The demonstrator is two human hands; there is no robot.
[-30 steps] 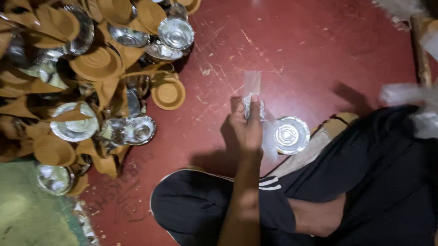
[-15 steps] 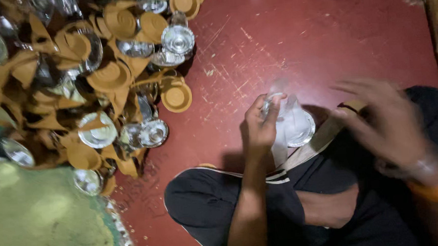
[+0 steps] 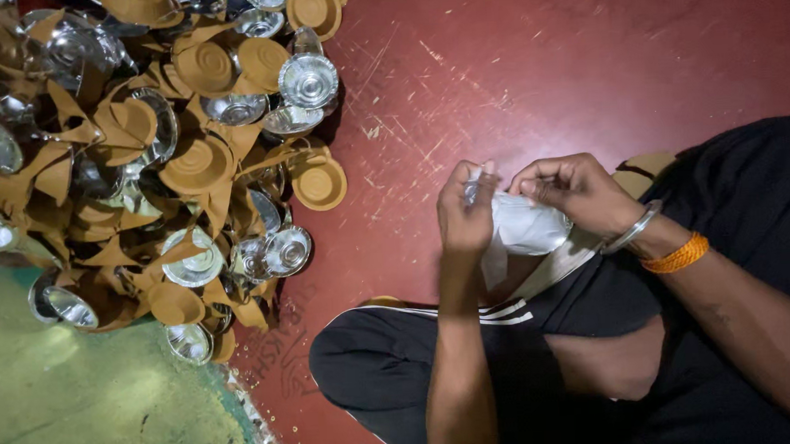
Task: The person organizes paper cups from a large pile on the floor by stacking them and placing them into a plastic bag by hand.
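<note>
Currently both hands meet at frame centre, over the lap. Left hand (image 3: 466, 212) has fingers curled shut around the upper left edge of a silver foil-lined paper bowl (image 3: 524, 225); thumb and fingertips pinch the rim at about 10 o'clock of the bowl. Right hand (image 3: 576, 192) is closed on the bowl's top right edge, about 1 o'clock, fingers bent over it. The bowl sits between the two hands, tilted, pale shiny side showing, partly hidden by both; can't tell if it's one bowl or several stacked.

Right wrist carries a metal bangle (image 3: 631, 229) and an orange thread band (image 3: 676, 254). Below the hands, at 6 o'clock, crossed legs in black trousers with white side stripes (image 3: 470, 312).

At 9 to 11 o'clock from the hands, well apart, a big loose pile of brown-and-silver bowls (image 3: 170, 161) on the dark red floor (image 3: 539, 65). One brown bowl (image 3: 319, 183) lies at the pile's right edge, nearest the hands. Green mat (image 3: 74, 396) at 8 o'clock.
</note>
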